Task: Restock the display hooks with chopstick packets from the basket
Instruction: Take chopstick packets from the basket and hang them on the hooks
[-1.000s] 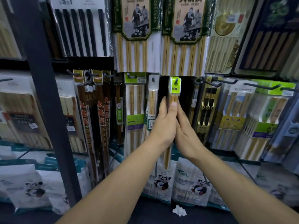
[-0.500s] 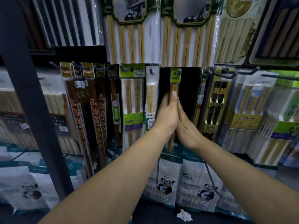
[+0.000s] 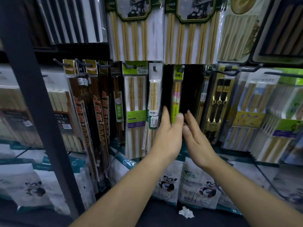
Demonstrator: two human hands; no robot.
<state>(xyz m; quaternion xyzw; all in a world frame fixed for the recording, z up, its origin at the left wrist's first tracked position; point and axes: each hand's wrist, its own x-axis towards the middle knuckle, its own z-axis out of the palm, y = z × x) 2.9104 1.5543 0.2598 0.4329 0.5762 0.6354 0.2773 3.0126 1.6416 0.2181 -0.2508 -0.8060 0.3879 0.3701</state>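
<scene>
Head view, display wall close ahead. Chopstick packet with green header already hung on its hook, hanging straight down in a dark gap between the neighbouring packet on the left and a gold-trimmed black pair on the right. Basket out of view.

Left hand raised at the packet's lower part: fingers straight, thumb extended, packet passing between thumb and forefinger. Bracketing it, by the look, not clamping. Right hand just beside on the right, fingers straight and relaxed, holding nothing; contact with the packet not clear.

Step in hand, judged: settling the hung packet before letting go.

To do well:
- Check header hole seated fully on the hook, pushed toward the far end, not perched at the tip.
- Steady lower end lightly so the packet hangs plumb, face outward, clear of both neighbours.
- Draw both hands back toward the near side slowly; avoid snagging the thin wrapper or dragging the packet off.
- Avoid brushing the left-hand neighbour, which hangs very near the left fingers.
</scene>
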